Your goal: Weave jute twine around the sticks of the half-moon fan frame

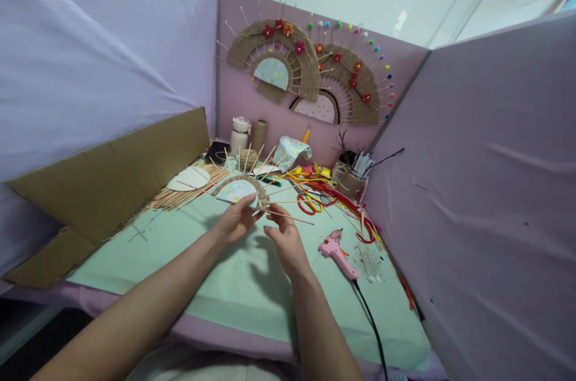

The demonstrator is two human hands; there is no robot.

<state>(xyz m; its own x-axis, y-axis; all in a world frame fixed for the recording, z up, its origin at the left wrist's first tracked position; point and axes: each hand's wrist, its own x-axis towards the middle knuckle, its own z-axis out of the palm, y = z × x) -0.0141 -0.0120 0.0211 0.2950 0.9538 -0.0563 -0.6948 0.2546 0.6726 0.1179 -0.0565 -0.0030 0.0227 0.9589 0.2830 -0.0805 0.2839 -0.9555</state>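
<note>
A half-round fan piece (234,190) with a pale floral centre, a twine-wrapped rim and thin wooden sticks radiating outward is held above the green table cover. My left hand (238,220) is closed on its lower edge, thumb over the floral part. At the piece's right end is my right hand (284,234), fingers curled beside the twine and the lowest sticks; whether it grips anything is hard to make out. A pink glue gun (338,254) lies to the right of my right hand, its black cord running toward the front edge.
Wooden sticks (173,196) and a white oval (189,178) lie at left by a cardboard sheet (121,171). Behind are a white bottle (240,136), twine ball (248,159) and floral cloth (292,152). Scissors (308,203), coloured strips and a pen holder (350,184) are at right.
</note>
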